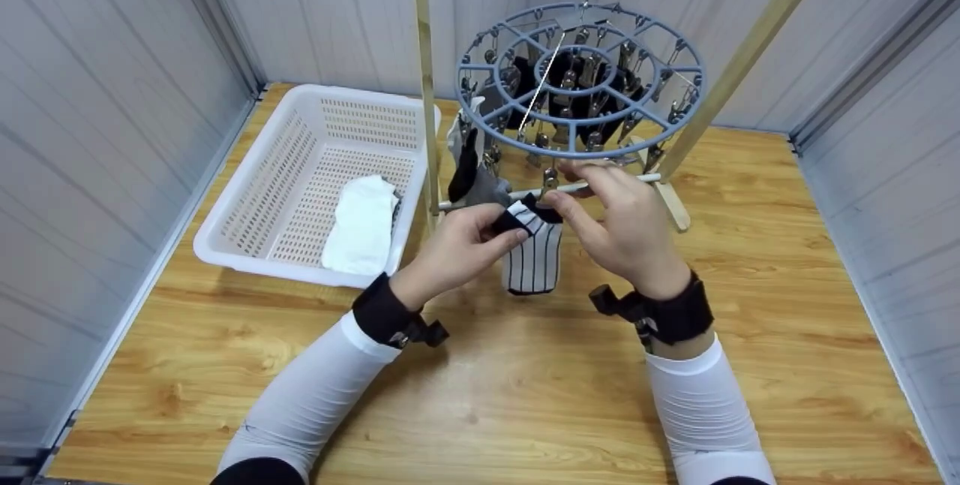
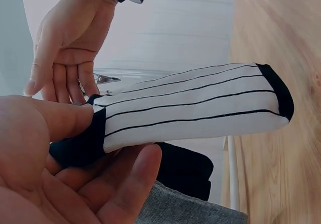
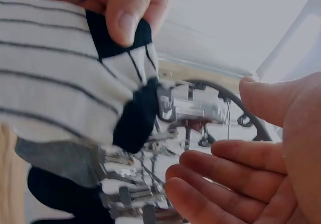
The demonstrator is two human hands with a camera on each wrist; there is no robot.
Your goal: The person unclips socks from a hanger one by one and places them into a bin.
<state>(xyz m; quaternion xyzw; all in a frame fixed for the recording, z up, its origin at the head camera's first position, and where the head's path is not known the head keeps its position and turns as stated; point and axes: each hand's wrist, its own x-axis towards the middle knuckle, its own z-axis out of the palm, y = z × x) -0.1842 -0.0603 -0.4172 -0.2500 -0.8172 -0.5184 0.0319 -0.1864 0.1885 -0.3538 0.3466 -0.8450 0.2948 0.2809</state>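
A white sock [image 1: 534, 263] with black stripes hangs below the near rim of a round blue-grey clip hanger [image 1: 572, 154]. My left hand [image 1: 463, 243] pinches its black heel or edge between thumb and fingers, as the left wrist view shows too. One metal clip [image 3: 193, 109] has its jaws on another black part of the sock. Around that clip, my right hand [image 3: 241, 169] has thumb and fingers spread apart; in the right wrist view they look clear of the clip. In the head view the right hand [image 1: 624, 218] is just below the rim.
A white perforated basket [image 1: 247, 263] stands at the left with a white sock [image 1: 360, 226] in it. Grey and black socks [image 1: 480, 177] hang at the hanger's left side, black ones farther back. Wooden posts [image 1: 739, 68] and a low white bar frame the hanger.
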